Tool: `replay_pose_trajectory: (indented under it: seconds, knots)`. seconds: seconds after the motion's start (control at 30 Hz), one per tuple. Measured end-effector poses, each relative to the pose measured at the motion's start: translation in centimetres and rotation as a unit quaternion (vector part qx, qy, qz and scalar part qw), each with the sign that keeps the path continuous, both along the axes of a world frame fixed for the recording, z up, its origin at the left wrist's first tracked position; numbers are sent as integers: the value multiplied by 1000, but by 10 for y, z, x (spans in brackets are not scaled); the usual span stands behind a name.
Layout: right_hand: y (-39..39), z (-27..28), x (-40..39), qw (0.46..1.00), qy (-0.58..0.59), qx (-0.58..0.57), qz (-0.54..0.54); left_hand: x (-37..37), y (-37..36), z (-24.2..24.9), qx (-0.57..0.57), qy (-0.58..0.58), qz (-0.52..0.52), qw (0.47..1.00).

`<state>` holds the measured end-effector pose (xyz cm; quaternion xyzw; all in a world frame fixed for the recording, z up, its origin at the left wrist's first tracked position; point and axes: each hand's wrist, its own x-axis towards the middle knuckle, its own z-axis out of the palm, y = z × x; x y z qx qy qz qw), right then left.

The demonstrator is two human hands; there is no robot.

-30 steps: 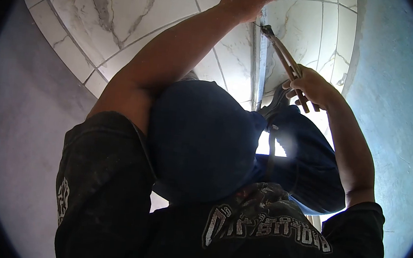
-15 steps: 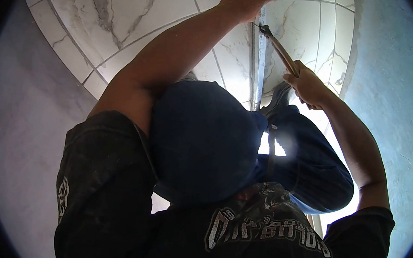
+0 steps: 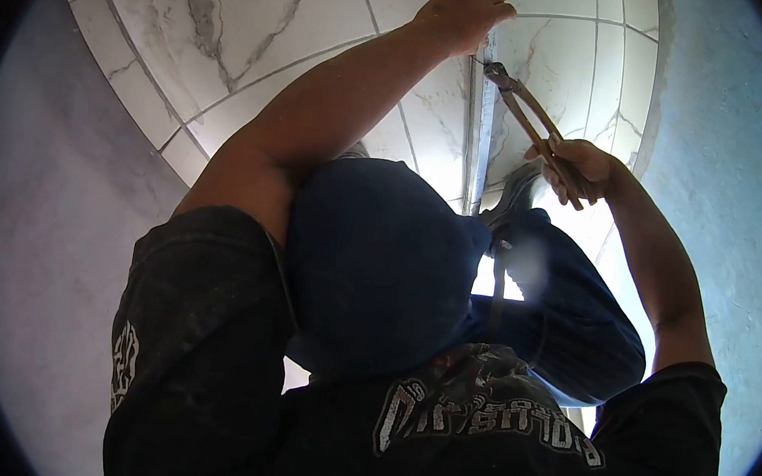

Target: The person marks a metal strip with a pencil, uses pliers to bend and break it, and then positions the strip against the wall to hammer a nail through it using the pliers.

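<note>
A long straight metal bar (image 3: 477, 147) lies over the tiled floor and runs up the view in front of me. My left hand (image 3: 462, 18) is closed round the far part of the bar, its fingers bent over the edge. My right hand (image 3: 579, 169) grips a pair of long-handled pincers (image 3: 537, 116), whose two handles stand somewhat apart. The head of the pincers rests at the right side of the bar, just below my left hand. Something thin, like a wire, shows between the hand and the pincers' head, too small to make out clearly.
White marbled tiles (image 3: 272, 38) with dark joints spread beneath the bar. My bent knees in blue trousers (image 3: 379, 265) are close below my arms, with a dark shoe (image 3: 513, 200) beside the bar. A bluish wall (image 3: 722, 177) rises on the right and a greyish one (image 3: 57, 210) on the left.
The pincers' handles have spread apart, where they were together before. The pincers' head has come slightly lower in the view, as have my left hand and the floor.
</note>
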<state>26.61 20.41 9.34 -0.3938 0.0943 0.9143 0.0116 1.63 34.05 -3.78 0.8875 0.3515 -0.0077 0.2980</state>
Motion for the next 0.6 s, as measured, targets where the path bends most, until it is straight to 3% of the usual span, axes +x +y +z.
replay_pose_trajectory:
  seconds: [0.07,0.1,0.17,0.2,0.27,0.33,0.37,0.4,0.47,0.53,0.57,0.6]
  knots:
    - [8,17,-15,961,-212,13,175,-2,-3,-4,-9,8,-1,1000]
    - [9,23,-24,961,-211,9,176,-2,-2,-14,2,-22,-7,1000]
    - [10,35,-42,859,-326,226,324,-3,-3,-18,11,-54,-14,998]
    - [15,40,-51,859,-329,226,322,-3,1,-9,-16,-30,-19,999]
    - [20,49,-64,777,-363,287,427,-1,3,-2,-43,-10,-31,999]
    - [14,38,-45,803,-350,276,396,-1,3,-3,-33,-9,-26,999]
    - [2,24,-22,899,-279,214,261,0,-2,-4,-33,-13,-27,999]
    - [2,18,-16,962,-197,151,117,0,-6,-4,-7,-17,-14,1000]
    - [-1,17,-20,955,-193,182,129,-5,-3,-9,18,-15,3,1000]
    - [5,28,-26,874,-311,210,310,-5,-4,-11,-2,-54,-4,999]
    - [27,50,-50,799,-347,186,454,-4,-2,-7,-4,-56,-6,998]
    - [13,49,-51,800,-350,184,452,-2,2,-3,-24,-31,-15,999]
